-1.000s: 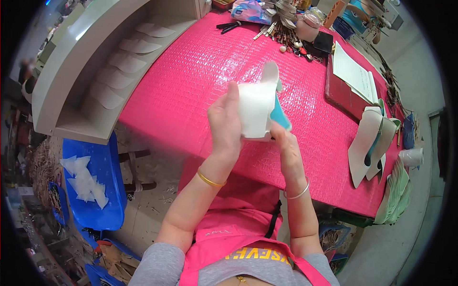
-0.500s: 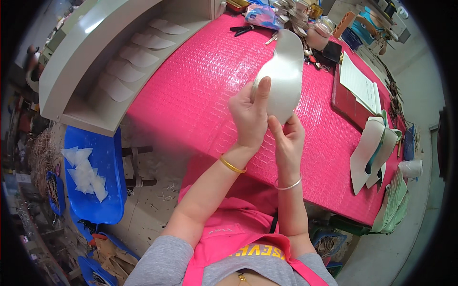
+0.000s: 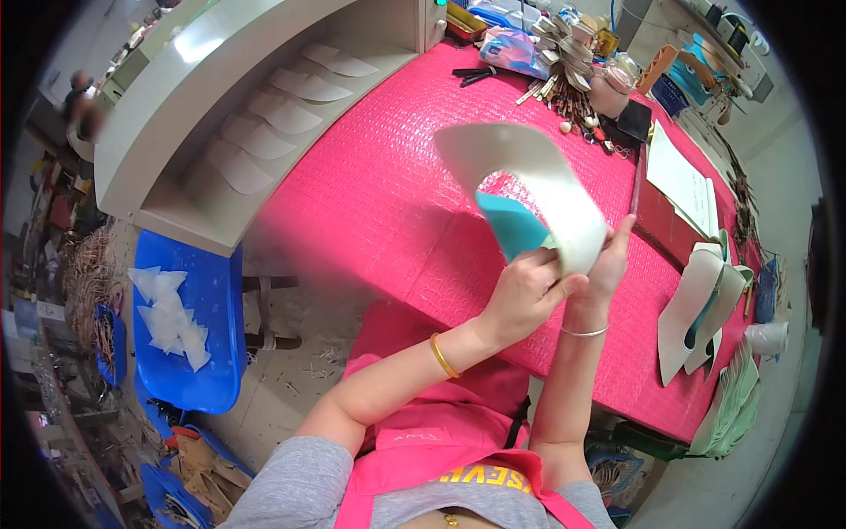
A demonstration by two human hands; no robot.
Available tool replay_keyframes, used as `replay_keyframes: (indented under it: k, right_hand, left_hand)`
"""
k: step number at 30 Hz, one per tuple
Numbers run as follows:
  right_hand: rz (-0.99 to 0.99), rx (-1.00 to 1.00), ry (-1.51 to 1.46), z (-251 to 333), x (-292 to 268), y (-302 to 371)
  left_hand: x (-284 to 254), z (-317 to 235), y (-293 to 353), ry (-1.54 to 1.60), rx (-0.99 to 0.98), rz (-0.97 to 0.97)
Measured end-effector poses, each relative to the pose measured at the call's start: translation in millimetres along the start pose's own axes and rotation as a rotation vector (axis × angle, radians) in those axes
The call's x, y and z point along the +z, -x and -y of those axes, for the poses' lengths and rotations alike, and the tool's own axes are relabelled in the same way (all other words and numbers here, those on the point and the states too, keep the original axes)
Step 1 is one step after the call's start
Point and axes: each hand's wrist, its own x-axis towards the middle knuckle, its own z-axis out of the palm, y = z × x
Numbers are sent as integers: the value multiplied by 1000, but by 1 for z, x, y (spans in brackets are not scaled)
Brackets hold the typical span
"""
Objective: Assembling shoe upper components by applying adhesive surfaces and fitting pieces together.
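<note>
A curved white shoe upper [image 3: 564, 189] with a teal lining hangs in the air over the pink table cover [image 3: 352, 220]. Its far end loops round to the left, leaving an opening in the middle. My left hand [image 3: 527, 300] grips the near end, fingers curled and thumb pointing right. Against the right side of that same end is my right hand [image 3: 606, 269], its thumb largely hidden behind the piece. Similar white uppers [image 3: 687, 309] with teal lining lie in a pile at the table's right side.
A white curved cabinet [image 3: 132, 141] at the left holds several pale cut pieces [image 3: 280, 113]. White triangular scraps [image 3: 167, 317] lie on a blue stool [image 3: 189, 383]. An open notebook [image 3: 674, 172], green pieces [image 3: 727, 406] and a bunch of thin tools [image 3: 568, 93] line the table's edges.
The upper has been turned and bent over to the left, so its teal lining shows. Both hands have moved right and nearer to me, the left one now at the near end.
</note>
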Motion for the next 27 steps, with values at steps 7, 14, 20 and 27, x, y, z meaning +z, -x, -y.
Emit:
replay_keyframes:
  k: [7,14,20,27]
  right_hand:
    - [445,66,64,15,3,5]
    - [376,-432,730,-20,33,-3]
    - [459,-675,1026,-62,38,3]
    - [264,-1249,1313,-12,54,5]
  left_hand:
    - [-55,9,-35,542,-398,187]
    - [-71,11,-38,-165,-247,8]
    - [-46,43,-12,-457,-114,-332]
    - [-118,86,-12,-443,-528,-303]
